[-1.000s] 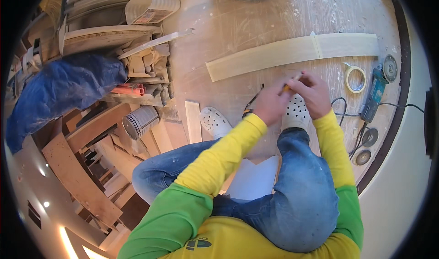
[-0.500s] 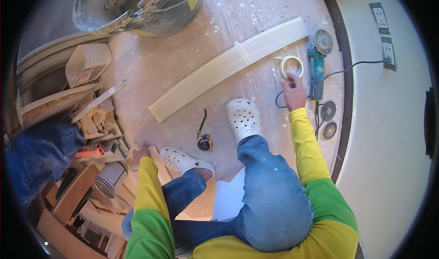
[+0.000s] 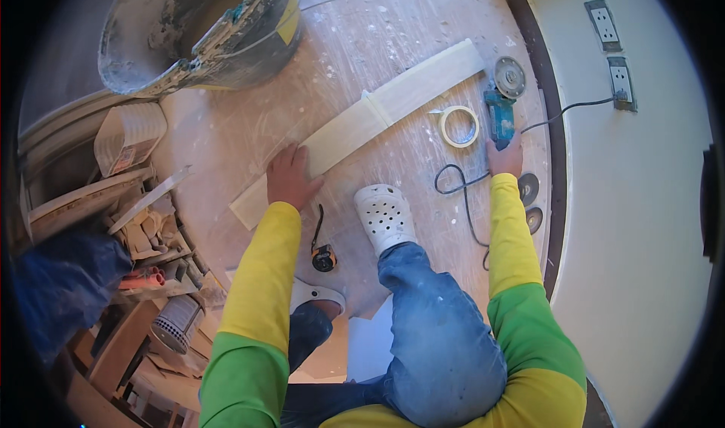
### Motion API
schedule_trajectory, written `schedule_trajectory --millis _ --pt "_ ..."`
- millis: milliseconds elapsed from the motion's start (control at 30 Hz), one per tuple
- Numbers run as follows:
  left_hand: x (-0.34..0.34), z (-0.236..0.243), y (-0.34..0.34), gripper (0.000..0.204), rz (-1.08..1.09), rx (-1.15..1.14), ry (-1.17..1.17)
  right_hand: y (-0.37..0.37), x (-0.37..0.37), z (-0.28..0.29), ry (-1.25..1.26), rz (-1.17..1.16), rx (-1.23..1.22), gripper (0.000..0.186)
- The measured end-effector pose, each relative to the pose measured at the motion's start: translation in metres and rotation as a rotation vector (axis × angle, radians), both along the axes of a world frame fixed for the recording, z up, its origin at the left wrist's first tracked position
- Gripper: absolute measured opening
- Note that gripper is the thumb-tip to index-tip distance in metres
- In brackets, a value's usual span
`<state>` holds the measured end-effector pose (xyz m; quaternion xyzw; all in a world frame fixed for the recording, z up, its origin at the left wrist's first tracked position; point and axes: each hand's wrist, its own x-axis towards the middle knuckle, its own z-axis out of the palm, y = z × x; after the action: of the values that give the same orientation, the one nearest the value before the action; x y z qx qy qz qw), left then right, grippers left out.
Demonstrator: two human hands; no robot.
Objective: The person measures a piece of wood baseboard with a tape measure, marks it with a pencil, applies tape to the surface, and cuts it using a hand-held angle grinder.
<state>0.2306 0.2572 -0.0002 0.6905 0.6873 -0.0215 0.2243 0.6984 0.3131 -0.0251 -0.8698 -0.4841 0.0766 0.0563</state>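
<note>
A long pale plank (image 3: 343, 132) lies slantwise on the dusty floor, with a strip of tape across its middle. My left hand (image 3: 293, 175) rests flat on the plank's nearer left end, fingers spread. At the right, my right hand (image 3: 505, 156) is closed round the rear body of a teal angle grinder (image 3: 501, 118). The grinder lies on the floor with its disc (image 3: 510, 77) at the far end. Between plank and grinder sits a roll of masking tape (image 3: 444, 131). Below my left hand is a tape measure (image 3: 323, 258) with a black strap.
A plaster-crusted bucket (image 3: 253, 54) stands far left. Stacked white tubs (image 3: 130, 137), wood scraps (image 3: 155, 228) and a blue sheet (image 3: 68, 281) crowd the left. Two loose discs (image 3: 529, 189) lie near the wall. A cord (image 3: 578, 109) runs to the wall socket (image 3: 621, 84).
My right hand has left the tape roll, which now lies alone, and has taken hold of the angle grinder. My left hand has moved up from the lower left onto the plank.
</note>
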Motion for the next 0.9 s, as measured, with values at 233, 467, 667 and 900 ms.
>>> schedule_trajectory --millis 233,467,667,900 --pt "0.004 0.009 0.016 0.076 -0.026 -0.034 0.020 0.003 -0.005 0.000 -0.042 -0.038 -0.010 0.080" --pt "-0.050 0.059 -0.005 0.071 0.167 0.036 -0.228 0.004 -0.008 0.007 -0.041 -0.040 -0.005 0.079" --pt "-0.103 0.087 -0.064 0.068 0.165 0.159 -0.339 0.005 -0.015 0.017 0.022 -0.078 -0.098 0.081" --pt "-0.169 0.131 -0.125 0.071 0.008 0.244 -0.138 0.006 -0.009 0.013 0.017 -0.059 -0.052 0.081"
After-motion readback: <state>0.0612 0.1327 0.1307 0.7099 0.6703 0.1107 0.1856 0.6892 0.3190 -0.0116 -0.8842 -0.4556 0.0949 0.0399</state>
